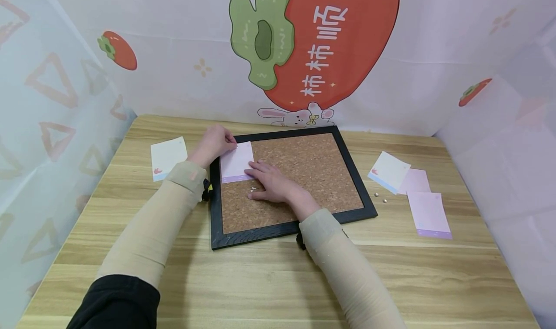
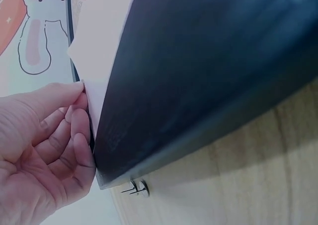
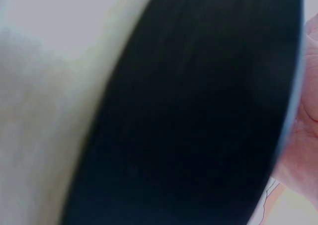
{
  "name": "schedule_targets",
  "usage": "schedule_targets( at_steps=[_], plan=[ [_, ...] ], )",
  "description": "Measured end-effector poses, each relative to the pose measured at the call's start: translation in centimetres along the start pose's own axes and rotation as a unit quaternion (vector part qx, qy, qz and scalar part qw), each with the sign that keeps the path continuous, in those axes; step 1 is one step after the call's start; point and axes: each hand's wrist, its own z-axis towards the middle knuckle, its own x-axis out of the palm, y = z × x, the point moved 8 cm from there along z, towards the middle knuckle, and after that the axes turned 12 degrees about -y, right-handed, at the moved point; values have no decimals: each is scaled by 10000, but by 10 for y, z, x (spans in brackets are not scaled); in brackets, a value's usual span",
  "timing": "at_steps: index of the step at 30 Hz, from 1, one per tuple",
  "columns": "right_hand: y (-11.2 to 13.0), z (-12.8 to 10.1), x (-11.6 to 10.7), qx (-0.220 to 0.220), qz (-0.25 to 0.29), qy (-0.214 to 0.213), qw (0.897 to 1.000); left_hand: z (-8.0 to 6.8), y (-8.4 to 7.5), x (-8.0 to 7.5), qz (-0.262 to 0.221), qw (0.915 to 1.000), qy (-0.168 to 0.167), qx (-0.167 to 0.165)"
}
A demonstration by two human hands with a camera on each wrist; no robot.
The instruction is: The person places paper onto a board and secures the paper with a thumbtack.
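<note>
A black-framed cork board (image 1: pixel 304 167) lies in the middle of the wooden table. A pale pink note (image 1: pixel 236 161) sits in the board's far left corner. My left hand (image 1: pixel 226 141) is at the note's top left corner with its fingers curled, and in the left wrist view this left hand (image 2: pixel 74 106) pinches the paper's edge (image 2: pixel 97 61) beside the black frame (image 2: pixel 198 86). My right hand (image 1: pixel 260 177) lies flat on the cork, its fingertips pressing the note's lower right edge. Small pushpins (image 1: pixel 252 190) lie on the cork by the right thumb. The right wrist view is a dark blur.
A white note (image 1: pixel 167 157) lies on the table left of the board. To the right are a white note (image 1: pixel 388 171), two pink notes (image 1: pixel 427 214) and two loose pins (image 1: pixel 380 197). A pin (image 2: pixel 136 187) lies by the frame's corner. Printed backdrop walls enclose the table.
</note>
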Motion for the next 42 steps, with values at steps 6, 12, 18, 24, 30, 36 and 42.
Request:
schedule_targets(
  at_steps=[6, 12, 18, 24, 30, 36, 42],
  plan=[
    [1, -1, -1, -16, 23, -41, 10000, -4, -3, -2, -28, 10000, 8, 56],
    [1, 0, 0, 9, -16, -30, 10000, -9, -7, -4, 65, 9995, 49, 305],
    [-1, 2, 0, 139, 109, -102, 9998, -16, -13, -4, 220, 9977, 247, 588],
    [-1, 3, 1, 166, 48, -49, 9998, -27, -14, -8, 141, 9972, 397, 615],
    [2, 1, -1, 135, -120, -5, 9998, -37, -6, -12, 48, 9980, 510, 365],
    [2, -2, -2, 154, -198, -4, 9997, -42, 2, -16, 297, 9978, 427, 405],
    [3, -2, -3, 180, -204, -54, 9996, -48, 9, -17, 525, 9972, 401, 360]
  ],
)
